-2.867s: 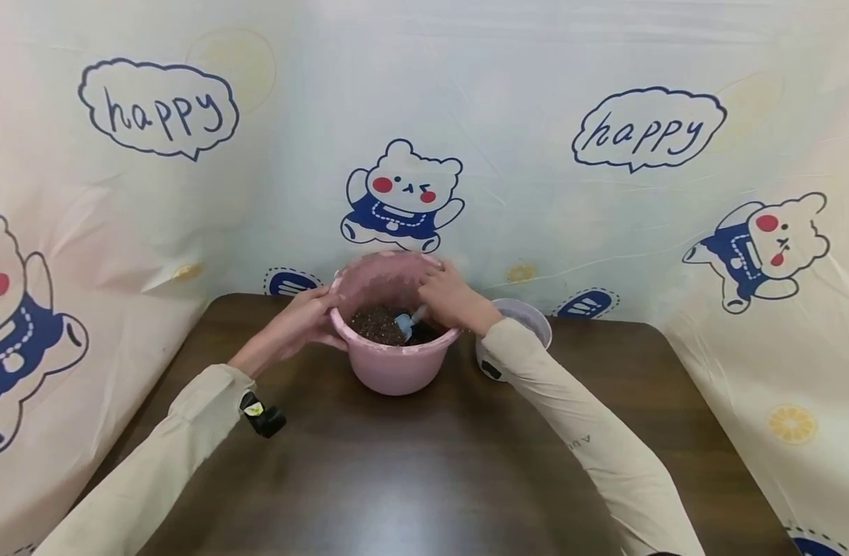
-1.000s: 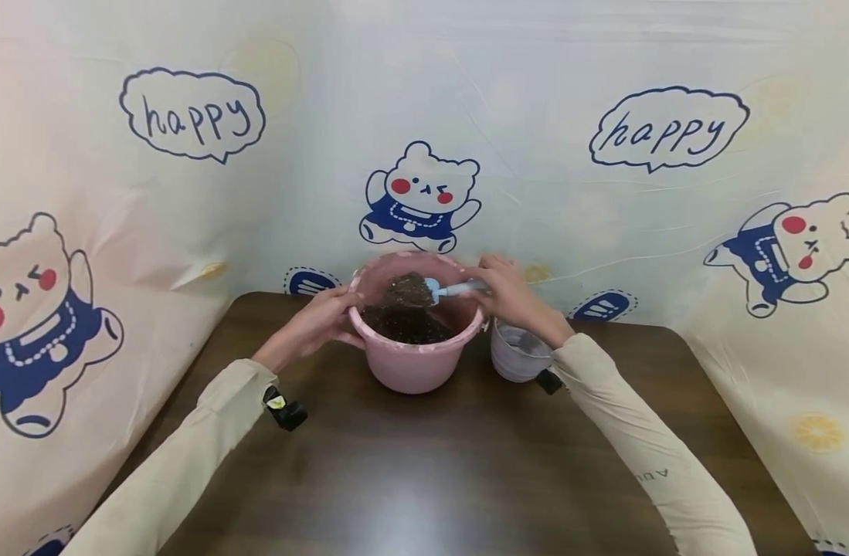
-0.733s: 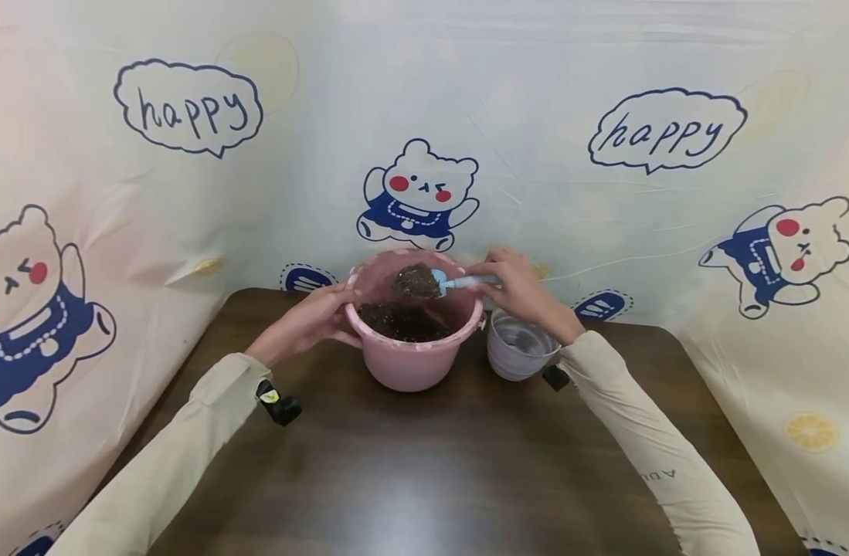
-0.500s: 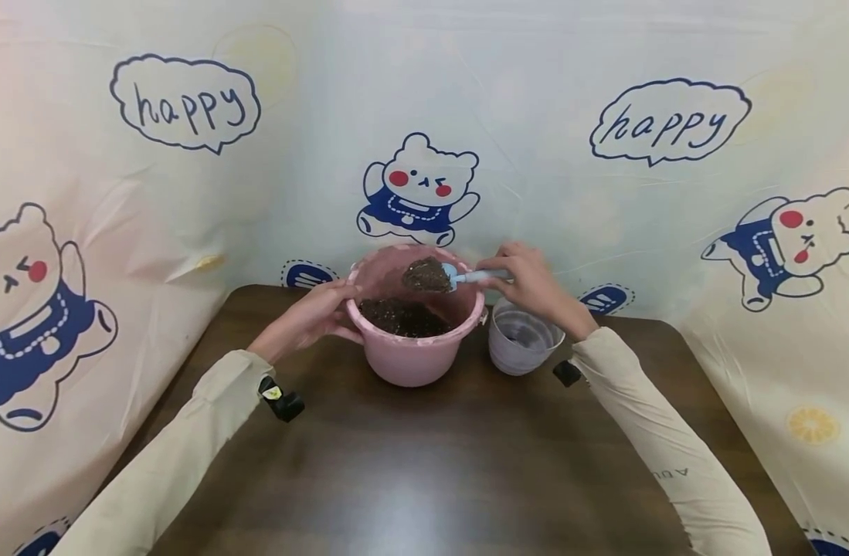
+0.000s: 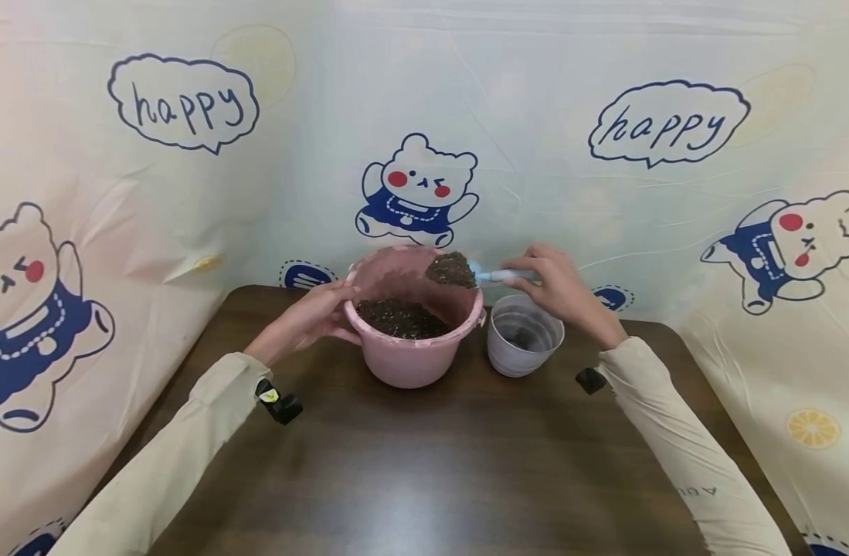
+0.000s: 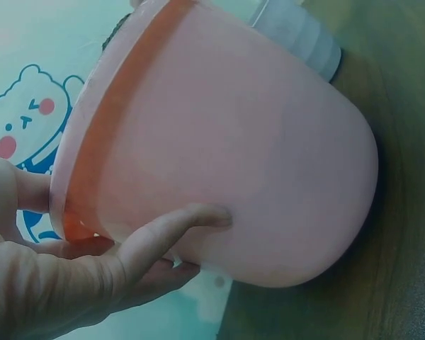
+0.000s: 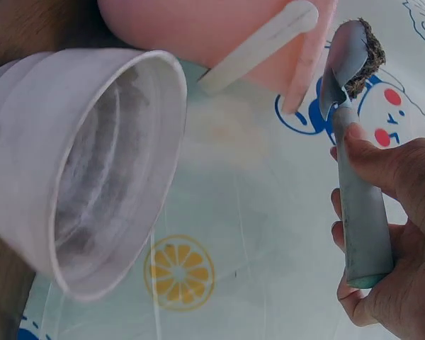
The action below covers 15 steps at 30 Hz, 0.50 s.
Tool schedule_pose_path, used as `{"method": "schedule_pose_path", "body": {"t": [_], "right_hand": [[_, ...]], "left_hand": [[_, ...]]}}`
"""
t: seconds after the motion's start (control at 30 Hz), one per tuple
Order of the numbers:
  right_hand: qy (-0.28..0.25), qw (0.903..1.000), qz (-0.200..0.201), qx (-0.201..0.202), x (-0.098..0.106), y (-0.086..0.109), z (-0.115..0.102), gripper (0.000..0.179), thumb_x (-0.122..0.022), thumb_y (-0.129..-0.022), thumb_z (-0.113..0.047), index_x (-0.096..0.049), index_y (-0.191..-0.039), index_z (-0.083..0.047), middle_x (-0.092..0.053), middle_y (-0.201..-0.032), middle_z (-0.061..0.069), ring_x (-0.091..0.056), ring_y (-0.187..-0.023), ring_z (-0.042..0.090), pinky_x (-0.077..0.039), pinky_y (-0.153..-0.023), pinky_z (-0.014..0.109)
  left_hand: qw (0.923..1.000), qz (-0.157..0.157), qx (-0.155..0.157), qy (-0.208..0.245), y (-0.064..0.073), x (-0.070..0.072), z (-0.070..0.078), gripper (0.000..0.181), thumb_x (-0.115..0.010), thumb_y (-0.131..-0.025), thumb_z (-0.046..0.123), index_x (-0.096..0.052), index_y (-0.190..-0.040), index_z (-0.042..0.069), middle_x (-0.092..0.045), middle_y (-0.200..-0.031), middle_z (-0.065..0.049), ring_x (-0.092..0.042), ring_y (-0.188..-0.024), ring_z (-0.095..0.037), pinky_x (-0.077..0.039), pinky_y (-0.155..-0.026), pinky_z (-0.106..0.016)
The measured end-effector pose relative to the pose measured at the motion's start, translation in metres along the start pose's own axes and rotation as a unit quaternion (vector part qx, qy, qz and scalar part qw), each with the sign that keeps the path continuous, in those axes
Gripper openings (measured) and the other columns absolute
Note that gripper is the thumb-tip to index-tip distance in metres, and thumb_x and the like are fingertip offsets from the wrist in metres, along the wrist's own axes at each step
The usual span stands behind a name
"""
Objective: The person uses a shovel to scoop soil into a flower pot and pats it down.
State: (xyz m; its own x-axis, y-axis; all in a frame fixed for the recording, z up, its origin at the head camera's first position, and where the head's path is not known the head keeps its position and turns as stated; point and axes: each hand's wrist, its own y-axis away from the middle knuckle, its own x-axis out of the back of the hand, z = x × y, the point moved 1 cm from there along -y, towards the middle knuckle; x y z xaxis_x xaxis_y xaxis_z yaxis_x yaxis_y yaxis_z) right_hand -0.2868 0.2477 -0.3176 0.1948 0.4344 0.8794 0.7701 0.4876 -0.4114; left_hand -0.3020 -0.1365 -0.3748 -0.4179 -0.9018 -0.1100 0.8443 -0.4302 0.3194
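Note:
A pink bucket point(image 5: 412, 359) part full of dark soil point(image 5: 402, 317) stands on the brown table point(image 5: 424, 471). My left hand point(image 5: 311, 318) grips its left side, thumb at the rim; the left wrist view shows fingers point(image 6: 171, 228) curled round the pink wall point(image 6: 255, 163). My right hand point(image 5: 562, 292) holds a small light-blue trowel point(image 5: 497, 275) by its handle point(image 7: 361, 219), level, with a heap of soil point(image 5: 451, 269) on the blade above the bucket's right rim. A white ribbed pot point(image 5: 524, 344) stands right of the bucket, almost empty inside point(image 7: 106, 170).
A cloth printed with bears and "happy" bubbles point(image 5: 667, 123) hangs behind and to both sides of the table. The bucket's white handle point(image 7: 258, 46) hangs down its side. Black wrist cameras point(image 5: 278, 401) sit on both cream sleeves.
My right hand has lifted the trowel with soil out of the bucket and carried it right, from the bucket's middle to its right rim. The left hand has stayed on the bucket.

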Motion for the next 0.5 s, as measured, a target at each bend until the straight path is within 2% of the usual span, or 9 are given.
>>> {"method": "schedule_pose_path", "body": {"t": [0.23, 0.5], "right_hand": [[0.016, 0.9997, 0.017, -0.005, 0.01, 0.017, 0.012, 0.025, -0.078, -0.094, -0.009, -0.078, -0.118, -0.003, -0.064, -0.088, 0.01, -0.049, -0.08, 0.026, -0.037, -0.069, 0.035], [0.031, 0.9985, 0.042, -0.017, 0.018, 0.04, 0.026, 0.024, -0.079, -0.093, -0.01, -0.079, -0.117, -0.005, -0.06, -0.083, 0.006, -0.042, -0.074, 0.02, -0.033, -0.066, 0.032]], "left_hand": [[1.0, 0.003, 0.005, -0.002, 0.001, 0.0, -0.001, 0.066, -0.037, -0.113, 0.02, -0.004, -0.168, 0.003, -0.007, -0.174, -0.023, -0.023, -0.155, -0.048, -0.058, -0.1, -0.059], [0.9999, -0.008, 0.008, -0.011, 0.002, 0.004, -0.001, 0.064, -0.038, -0.113, 0.023, -0.013, -0.164, -0.006, -0.018, -0.171, -0.026, -0.035, -0.151, -0.049, -0.062, -0.096, -0.052]]}}
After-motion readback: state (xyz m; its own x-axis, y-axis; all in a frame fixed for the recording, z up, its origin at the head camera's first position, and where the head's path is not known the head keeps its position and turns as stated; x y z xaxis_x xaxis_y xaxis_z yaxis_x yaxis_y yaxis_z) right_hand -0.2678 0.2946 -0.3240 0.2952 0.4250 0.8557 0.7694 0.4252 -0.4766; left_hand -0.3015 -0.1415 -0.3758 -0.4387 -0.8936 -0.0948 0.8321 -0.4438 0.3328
